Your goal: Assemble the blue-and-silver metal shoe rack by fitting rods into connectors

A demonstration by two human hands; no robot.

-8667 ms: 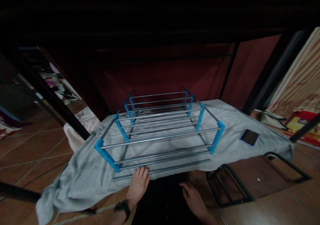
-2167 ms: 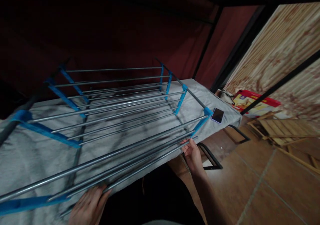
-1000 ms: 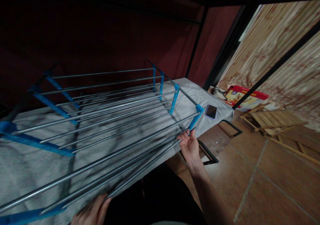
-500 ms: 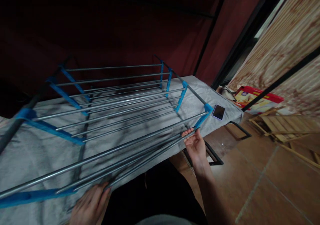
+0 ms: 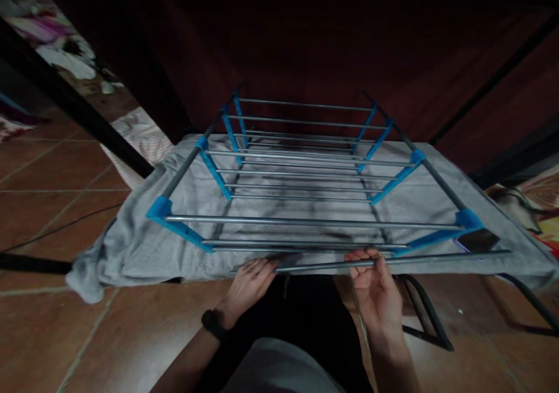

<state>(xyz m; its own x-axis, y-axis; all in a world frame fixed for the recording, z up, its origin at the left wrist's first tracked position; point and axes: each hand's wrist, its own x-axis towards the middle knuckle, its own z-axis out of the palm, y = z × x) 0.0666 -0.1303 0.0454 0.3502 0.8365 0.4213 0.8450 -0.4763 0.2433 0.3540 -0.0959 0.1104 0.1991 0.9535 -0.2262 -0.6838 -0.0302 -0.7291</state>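
Note:
A metal rod (image 5: 441, 258) runs level along the front edge, with both my hands on it. My left hand (image 5: 250, 285) is closed over its left end, palm down. Palm up, my right hand (image 5: 374, 291) pinches the rod near its middle between thumb and fingers. Just behind stands a rack (image 5: 314, 222) of grey metal tubes joined by blue plastic brackets (image 5: 396, 177), resting on a grey cloth (image 5: 144, 241). The rod's right part passes in front of the rack's front right corner and the phone (image 5: 478, 240).
The cloth covers a long raised surface with black metal legs (image 5: 428, 317) at the right. Dark red fabric (image 5: 305, 43) hangs behind the rack. Black poles (image 5: 78, 90) slant down at the left. A cable (image 5: 65, 224) crosses the tiled floor (image 5: 39, 323).
My view has swung left. My hands have come closer together, and a single rod now shows apart from the rack, reaching right past the phone. Both hands were earlier at the rack's front tubes.

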